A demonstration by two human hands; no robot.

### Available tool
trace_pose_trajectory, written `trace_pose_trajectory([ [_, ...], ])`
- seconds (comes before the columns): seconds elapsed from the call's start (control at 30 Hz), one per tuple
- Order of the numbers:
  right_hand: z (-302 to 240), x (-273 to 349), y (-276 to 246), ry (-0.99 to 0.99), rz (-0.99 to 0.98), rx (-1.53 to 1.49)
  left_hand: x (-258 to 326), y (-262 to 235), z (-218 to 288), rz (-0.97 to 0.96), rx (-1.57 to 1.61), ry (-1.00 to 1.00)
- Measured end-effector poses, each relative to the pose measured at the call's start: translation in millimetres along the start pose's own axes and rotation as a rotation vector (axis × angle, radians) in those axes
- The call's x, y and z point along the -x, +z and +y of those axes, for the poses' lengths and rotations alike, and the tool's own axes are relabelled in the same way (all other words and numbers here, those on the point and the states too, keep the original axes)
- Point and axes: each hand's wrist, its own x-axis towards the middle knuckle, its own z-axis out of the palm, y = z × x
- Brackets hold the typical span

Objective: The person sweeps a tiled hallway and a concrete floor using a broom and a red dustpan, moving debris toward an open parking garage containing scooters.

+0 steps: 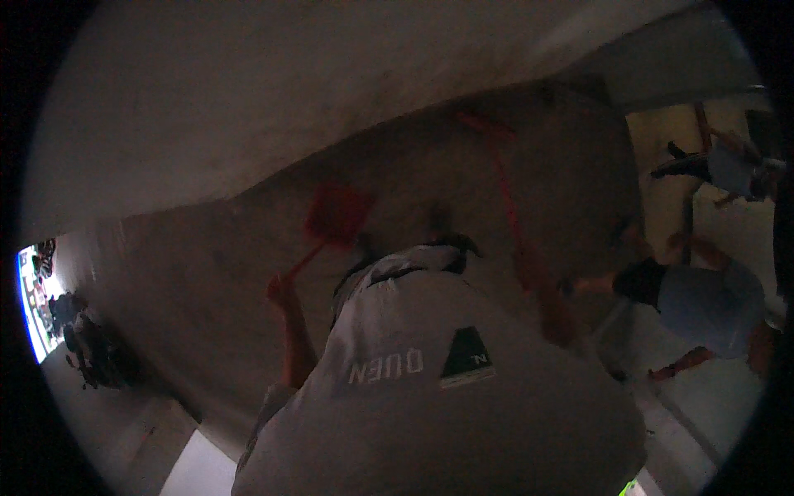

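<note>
My left hand [281,289] is closed around the thin handle of a red dustpan [337,217], whose pan is tilted over the floor in front of me. My right hand [532,269] grips the long handle of a red broom [507,194]. From that hand the broom reaches forward, and its head [486,126] is down near the foot of the wall. Dim light blurs both tools, and I cannot make out any dirt on the floor or in the pan.
A pale wall [248,91] runs along the far side of the dark floor [207,281]. At the right are a nearer person [715,302] in a light shirt and another person [728,169] farther off. Dark bulky objects [95,351] stand at the left, near a bright opening [35,306].
</note>
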Motion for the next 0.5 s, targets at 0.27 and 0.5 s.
trace_pose_trajectory([
  [0.27, -46, 45, 51, 0.206, -0.07, -0.171, -87, -11, 79, -0.247, 0.251, -0.02],
  [0.5, -109, 119, 65, 0.224, -0.07, -0.171, -132, -39, 99, -0.238, 0.416, 0.066],
])
